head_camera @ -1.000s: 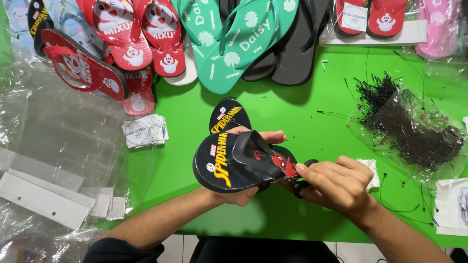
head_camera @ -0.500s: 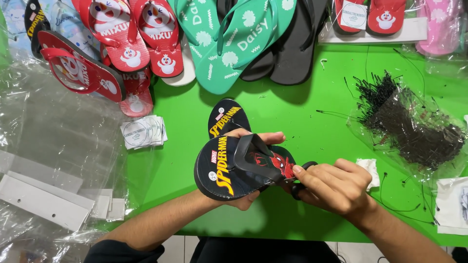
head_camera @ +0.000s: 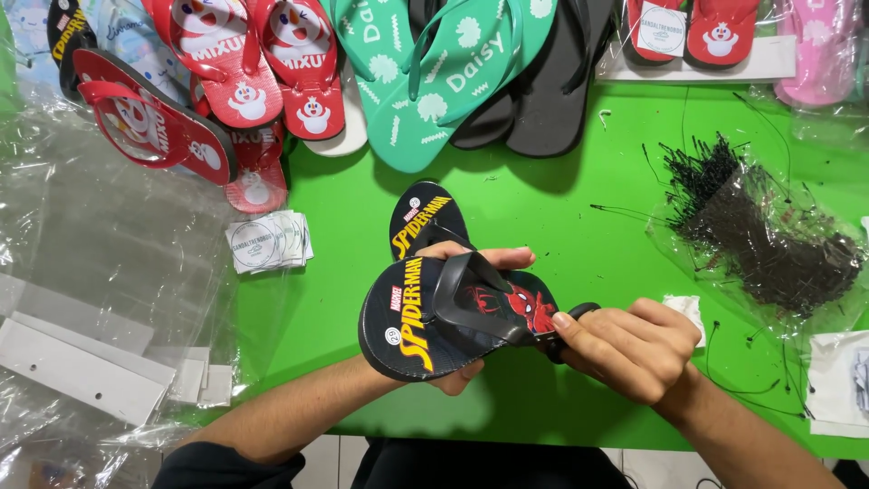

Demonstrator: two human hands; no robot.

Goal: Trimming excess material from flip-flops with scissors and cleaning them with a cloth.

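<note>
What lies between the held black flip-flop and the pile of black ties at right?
Only bare green table separates the black flip-flop from the ties, plus stray strands; head view.

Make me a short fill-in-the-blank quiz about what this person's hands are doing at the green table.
1. The left hand holds a black ____ with a red hero print.
2. The right hand pinches that sandal's ____ end.
3. A second black flip-flop lies on the ____ table.
4. The clear bag at the right holds black ____.

Missing words: flip-flop; heel; green; tag ties
</note>
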